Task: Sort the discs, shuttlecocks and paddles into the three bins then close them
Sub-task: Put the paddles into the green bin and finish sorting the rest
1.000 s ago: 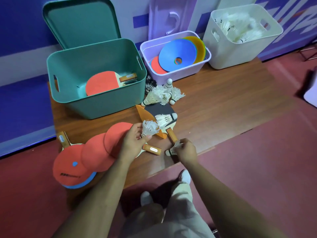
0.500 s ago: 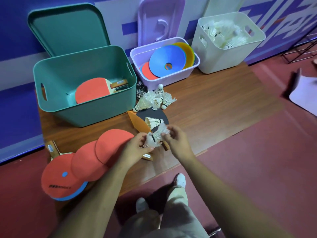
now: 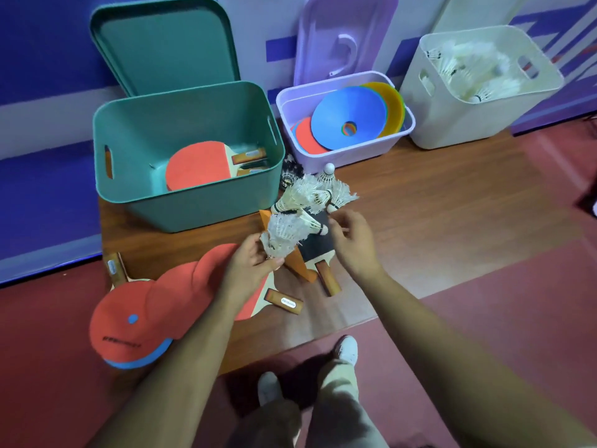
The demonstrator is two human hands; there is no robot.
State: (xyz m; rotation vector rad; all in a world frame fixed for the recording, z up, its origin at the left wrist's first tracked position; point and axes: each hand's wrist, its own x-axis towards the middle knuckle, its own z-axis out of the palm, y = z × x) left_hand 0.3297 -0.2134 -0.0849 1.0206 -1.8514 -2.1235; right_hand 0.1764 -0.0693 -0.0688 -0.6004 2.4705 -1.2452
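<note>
Wooden tabletop [image 3: 436,205] is seen across the middle of the frame, with three open bins ranged along its upper edge. Just below centre, a bunch of shuttlecocks [image 3: 281,236] is gripped by the left hand [image 3: 250,263], the thumb and fingers being curled round the lower feathers. The right hand [image 3: 350,242] is held just to the right of that bunch, its fingers [image 3: 337,221] bent close to one cork tip; whether anything is pinched cannot be told. A loose heap of shuttlecocks [image 3: 318,192] is seen just above the hands, beside the teal bin [image 3: 193,208] at centre left, in which a red paddle [image 3: 197,166] is laid. Under the hands a black paddle [image 3: 318,247] is found touching an orange disc [image 3: 302,270]. Three overlapping red-faced paddles [image 3: 174,295] are spread toward the lower left. The lilac bin [image 3: 342,151] at upper centre is filled with a blue disc [image 3: 349,113], a yellow disc [image 3: 394,105] and a red disc [image 3: 307,139]. Stored shuttlecocks [image 3: 468,72] are contained in the white bin [image 3: 452,124] at upper right. The teal lid [image 3: 164,43] and lilac lid [image 3: 342,37] are propped against the wall behind.
</note>
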